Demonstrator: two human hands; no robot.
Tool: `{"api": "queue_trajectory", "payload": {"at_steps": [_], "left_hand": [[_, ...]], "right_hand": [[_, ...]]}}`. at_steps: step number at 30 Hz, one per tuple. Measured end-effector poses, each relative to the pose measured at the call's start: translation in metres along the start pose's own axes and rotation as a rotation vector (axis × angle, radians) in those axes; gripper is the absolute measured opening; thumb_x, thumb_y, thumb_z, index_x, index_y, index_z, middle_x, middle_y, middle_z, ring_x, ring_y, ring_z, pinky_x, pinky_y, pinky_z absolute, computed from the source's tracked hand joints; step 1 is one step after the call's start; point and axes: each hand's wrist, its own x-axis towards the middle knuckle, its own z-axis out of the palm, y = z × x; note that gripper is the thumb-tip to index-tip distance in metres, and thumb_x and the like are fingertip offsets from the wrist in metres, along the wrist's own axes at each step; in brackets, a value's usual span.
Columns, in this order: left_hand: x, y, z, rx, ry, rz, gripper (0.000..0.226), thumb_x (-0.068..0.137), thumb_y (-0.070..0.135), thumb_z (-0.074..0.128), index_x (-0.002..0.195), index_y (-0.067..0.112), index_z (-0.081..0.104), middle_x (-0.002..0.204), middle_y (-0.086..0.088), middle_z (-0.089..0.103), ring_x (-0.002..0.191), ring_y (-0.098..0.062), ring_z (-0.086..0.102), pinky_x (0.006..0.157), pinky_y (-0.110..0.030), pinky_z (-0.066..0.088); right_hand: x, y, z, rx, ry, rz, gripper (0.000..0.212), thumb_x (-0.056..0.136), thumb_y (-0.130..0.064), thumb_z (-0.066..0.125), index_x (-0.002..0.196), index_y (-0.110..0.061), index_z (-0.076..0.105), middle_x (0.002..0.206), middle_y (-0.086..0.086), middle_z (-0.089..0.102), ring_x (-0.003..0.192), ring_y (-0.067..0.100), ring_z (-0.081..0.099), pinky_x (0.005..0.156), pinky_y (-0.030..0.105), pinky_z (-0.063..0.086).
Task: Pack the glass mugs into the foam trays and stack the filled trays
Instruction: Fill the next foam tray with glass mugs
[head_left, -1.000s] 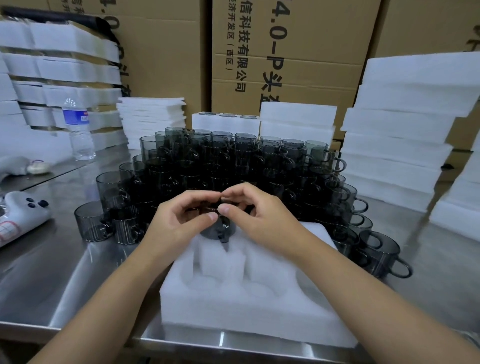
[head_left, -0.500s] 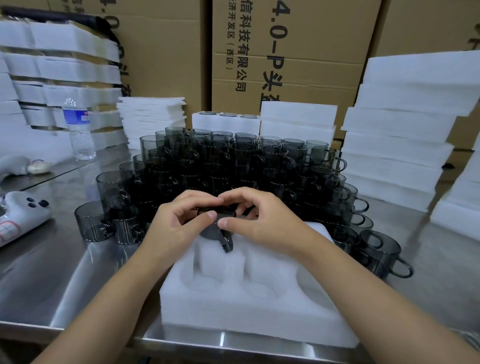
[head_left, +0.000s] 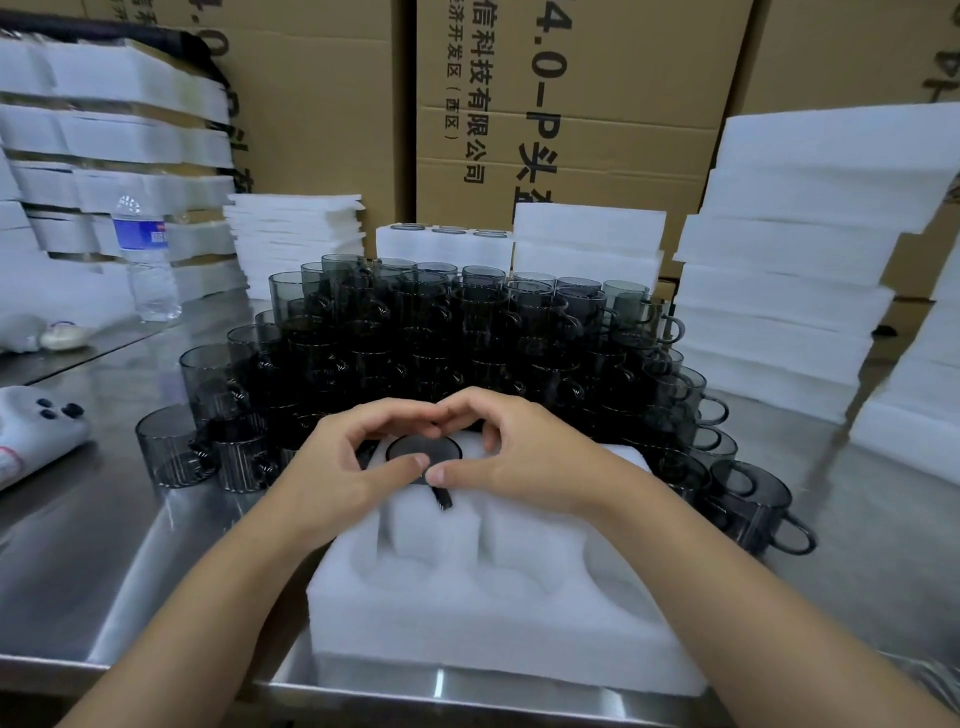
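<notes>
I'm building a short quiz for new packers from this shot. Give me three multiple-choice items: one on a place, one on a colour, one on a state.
1. On the steel table, the clear plastic water bottle stands: A) near right B) far left C) front centre.
2. Its label is: A) blue B) red C) green.
3. The front pockets of the white foam tray are: A) filled with mugs B) taped over C) empty.

Answers:
1. B, it stands far back on the left.
2. A, a blue band wraps it.
3. C, bare foam shows there, while the left hand and right hand grip a smoky grey glass mug at a rear pocket.
</notes>
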Motion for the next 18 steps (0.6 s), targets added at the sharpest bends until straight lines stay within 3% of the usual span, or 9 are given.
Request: {"api": "queue_trajectory", "payload": {"at_steps": [4,8,10,13,15,18], "left_hand": [[-0.001,0.0,-0.002,0.019,-0.048,-0.014,0.04,0.074,0.016,0.067,0.106,0.039,0.069,0.1,0.008,0.072,0.102,-0.004,0.064,0.09,-0.011,0.044],[-0.001,0.0,-0.004,0.062,-0.062,-0.04,0.038,0.074,0.022,0.066,0.104,0.046,0.066,0.1,0.009,0.071,0.104,-0.006,0.062,0.092,-0.021,0.042],[-0.002,0.0,-0.003,0.098,-0.052,-0.057,0.034,0.074,0.026,0.066,0.1,0.048,0.068,0.099,0.013,0.07,0.104,-0.006,0.06,0.092,-0.026,0.041],[-0.004,0.0,-0.003,0.124,-0.007,-0.088,0.021,0.071,0.032,0.067,0.086,0.047,0.072,0.096,0.011,0.068,0.097,-0.003,0.06,0.086,-0.022,0.041],[-0.004,0.001,-0.003,0.115,0.012,-0.092,0.015,0.071,0.031,0.069,0.079,0.043,0.074,0.094,0.013,0.067,0.096,-0.001,0.061,0.084,-0.015,0.041],[-0.004,0.0,-0.003,0.098,0.023,-0.074,0.027,0.078,0.012,0.077,0.073,0.038,0.075,0.092,0.017,0.067,0.096,0.002,0.06,0.08,-0.004,0.04]], "right_hand": [[0.002,0.0,0.0,-0.043,-0.017,0.013,0.043,0.072,-0.047,0.074,0.111,-0.046,0.057,0.108,-0.029,0.062,0.068,-0.023,0.043,0.067,0.017,0.03],[0.0,-0.002,0.0,-0.087,-0.021,0.024,0.039,0.073,-0.049,0.073,0.109,-0.047,0.055,0.105,-0.031,0.059,0.07,-0.013,0.039,0.072,0.019,0.029],[-0.003,-0.003,0.001,-0.106,-0.004,0.005,0.033,0.077,-0.047,0.072,0.105,-0.045,0.056,0.099,-0.03,0.058,0.073,-0.013,0.04,0.073,0.018,0.027],[-0.008,-0.006,0.004,-0.121,0.028,-0.041,0.024,0.081,-0.045,0.069,0.102,-0.041,0.06,0.089,-0.033,0.056,0.075,-0.019,0.041,0.07,0.013,0.029],[-0.009,-0.009,0.005,-0.06,0.125,-0.069,0.019,0.082,-0.042,0.069,0.1,-0.037,0.063,0.08,-0.036,0.057,0.069,-0.013,0.046,0.064,0.01,0.035],[-0.008,-0.012,0.0,0.03,0.49,-0.107,0.008,0.084,-0.025,0.069,0.091,-0.028,0.067,0.084,-0.02,0.06,0.064,0.003,0.047,0.062,0.013,0.037]]}}
